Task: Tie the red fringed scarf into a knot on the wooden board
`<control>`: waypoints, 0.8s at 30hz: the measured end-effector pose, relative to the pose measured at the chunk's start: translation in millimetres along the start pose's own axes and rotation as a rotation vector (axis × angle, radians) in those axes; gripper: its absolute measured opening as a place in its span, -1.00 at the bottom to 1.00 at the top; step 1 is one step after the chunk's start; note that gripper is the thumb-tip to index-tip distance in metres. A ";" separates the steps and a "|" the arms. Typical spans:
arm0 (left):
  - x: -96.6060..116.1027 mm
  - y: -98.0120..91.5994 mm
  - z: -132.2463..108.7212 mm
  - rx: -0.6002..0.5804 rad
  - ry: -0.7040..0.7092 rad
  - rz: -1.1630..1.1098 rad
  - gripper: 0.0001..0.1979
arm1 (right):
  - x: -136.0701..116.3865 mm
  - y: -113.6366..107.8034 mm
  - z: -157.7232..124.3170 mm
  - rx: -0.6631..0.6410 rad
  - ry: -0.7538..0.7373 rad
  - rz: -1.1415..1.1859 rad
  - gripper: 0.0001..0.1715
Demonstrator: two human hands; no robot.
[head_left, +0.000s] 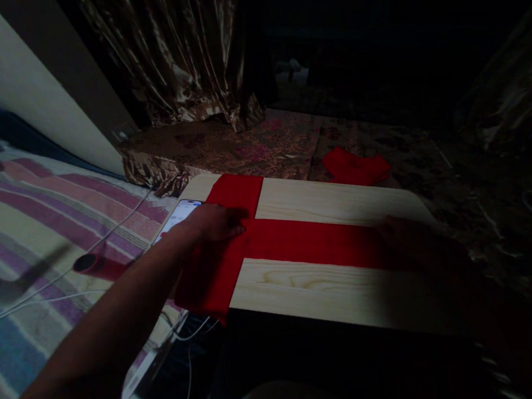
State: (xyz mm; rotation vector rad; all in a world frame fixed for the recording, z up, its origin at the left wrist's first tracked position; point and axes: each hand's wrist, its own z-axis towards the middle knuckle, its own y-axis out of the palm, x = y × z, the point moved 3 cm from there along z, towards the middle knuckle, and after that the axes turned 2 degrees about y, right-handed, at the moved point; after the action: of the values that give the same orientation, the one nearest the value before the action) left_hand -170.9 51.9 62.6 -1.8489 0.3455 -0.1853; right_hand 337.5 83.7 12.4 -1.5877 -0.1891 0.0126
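Red cloth point(313, 236) lies in a T shape on a light wood-grain board point(323, 199): one band runs across the left end, and a narrower strip runs to the right. At the junction of the two bands, my left hand point(215, 221) is closed with thumb and fingertips on the cloth. My right hand point(397, 236) is at the right end of the strip, its fingers touching it. Deep shadow hides how those fingers are bent. A phone with a lit screen point(183, 212) sits at the board's left edge, partly behind my left wrist.
More red fabric point(355, 165) lies beyond the board's far edge. To the left is a striped bedspread point(30, 200) with white cables and a dark red cylindrical object point(98, 266). A shiny curtain point(182, 55) hangs at the back. The right side is very dark.
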 end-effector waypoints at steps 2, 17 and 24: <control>-0.9 -7.4 -0.7 -0.014 -0.030 0.056 -0.28 | 2.1 0.1 0.7 0.007 0.014 0.019 -0.51; -3.8 5.5 19.5 0.062 0.017 -0.008 -0.32 | -26.0 -22.1 -0.1 0.086 -0.313 0.247 -0.71; 3.3 5.1 24.3 0.039 -0.021 -0.014 -0.44 | -44.2 -44.6 2.4 -0.149 -0.313 0.175 -0.76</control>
State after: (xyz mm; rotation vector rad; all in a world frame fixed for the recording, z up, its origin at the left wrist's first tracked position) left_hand -161.3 71.4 50.3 -1.8142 0.3131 -0.1808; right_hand 288.6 81.0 51.8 -1.7414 -0.2996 0.3930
